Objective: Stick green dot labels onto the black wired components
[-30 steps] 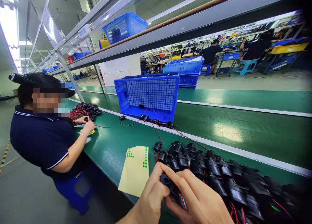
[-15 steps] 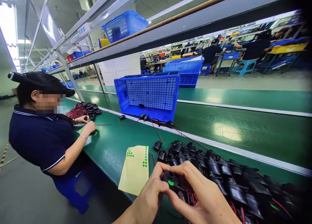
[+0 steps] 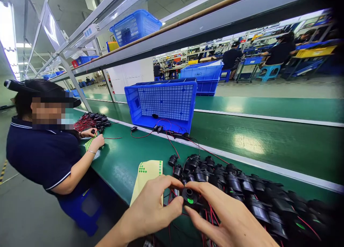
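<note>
Held between my two hands is a small black pump (image 3: 189, 200) with a round nozzle facing up and a green dot sticker beside it. My left hand (image 3: 150, 204) has its thumb and index fingertips at the pump's left edge. On the other side, my right hand (image 3: 223, 211) grips the pump between thumb and index finger. Red wires hang below my right hand. A pale yellow sticker sheet (image 3: 145, 179) with green dots lies behind my left hand and is partly covered by it. Right beside my hands spreads a pile of similar black pumps (image 3: 240, 182) with red wires.
A blue crate (image 3: 161, 100) lies on its side across the green bench (image 3: 118, 168), with several wired pumps before it. At left, a co-worker (image 3: 45, 150) handles a pump and a sticker sheet near another pile (image 3: 94, 121). A shelf (image 3: 172, 35) crosses overhead.
My left hand has shifted left and turned, loosening around the pump and covering more of the sticker sheet. The pump has turned slightly, with its green dot now more visible.
</note>
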Demonstrator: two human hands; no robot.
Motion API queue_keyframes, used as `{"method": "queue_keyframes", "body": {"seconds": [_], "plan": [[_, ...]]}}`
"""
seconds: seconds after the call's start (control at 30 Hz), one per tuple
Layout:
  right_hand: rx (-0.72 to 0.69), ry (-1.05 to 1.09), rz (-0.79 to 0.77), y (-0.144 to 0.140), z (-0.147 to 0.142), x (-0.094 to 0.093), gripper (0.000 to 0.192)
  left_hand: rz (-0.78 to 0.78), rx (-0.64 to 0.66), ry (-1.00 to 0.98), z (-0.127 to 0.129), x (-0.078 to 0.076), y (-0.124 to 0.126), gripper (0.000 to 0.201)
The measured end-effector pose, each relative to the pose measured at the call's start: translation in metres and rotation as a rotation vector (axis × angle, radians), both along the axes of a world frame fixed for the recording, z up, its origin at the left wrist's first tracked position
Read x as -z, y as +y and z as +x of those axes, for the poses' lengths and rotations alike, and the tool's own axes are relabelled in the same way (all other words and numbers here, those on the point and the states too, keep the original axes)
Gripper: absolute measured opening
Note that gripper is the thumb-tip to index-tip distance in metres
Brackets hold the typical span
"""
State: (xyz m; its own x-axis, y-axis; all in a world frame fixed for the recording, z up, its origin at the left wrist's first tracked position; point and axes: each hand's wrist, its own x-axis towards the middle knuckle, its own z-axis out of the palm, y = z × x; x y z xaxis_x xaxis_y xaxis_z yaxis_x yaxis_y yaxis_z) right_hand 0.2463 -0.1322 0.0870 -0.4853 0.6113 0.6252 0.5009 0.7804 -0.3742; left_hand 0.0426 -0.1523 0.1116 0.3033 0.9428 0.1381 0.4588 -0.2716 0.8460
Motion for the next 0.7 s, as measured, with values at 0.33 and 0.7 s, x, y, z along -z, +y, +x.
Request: {"method": "queue_keyframes", "body": {"seconds": [0.33,0.7], "plan": [[-0.127,0.114,-0.355,0.006,0.013,-0.007,0.037,-0.059,0.062,-0.105,-0.011,0.001,0.003,0.024],[-0.225,0.193,-0.624,0.006,0.016,-0.02,0.028,-0.261,0.141,-0.516,0.009,0.045,-0.004,0.048]]}}
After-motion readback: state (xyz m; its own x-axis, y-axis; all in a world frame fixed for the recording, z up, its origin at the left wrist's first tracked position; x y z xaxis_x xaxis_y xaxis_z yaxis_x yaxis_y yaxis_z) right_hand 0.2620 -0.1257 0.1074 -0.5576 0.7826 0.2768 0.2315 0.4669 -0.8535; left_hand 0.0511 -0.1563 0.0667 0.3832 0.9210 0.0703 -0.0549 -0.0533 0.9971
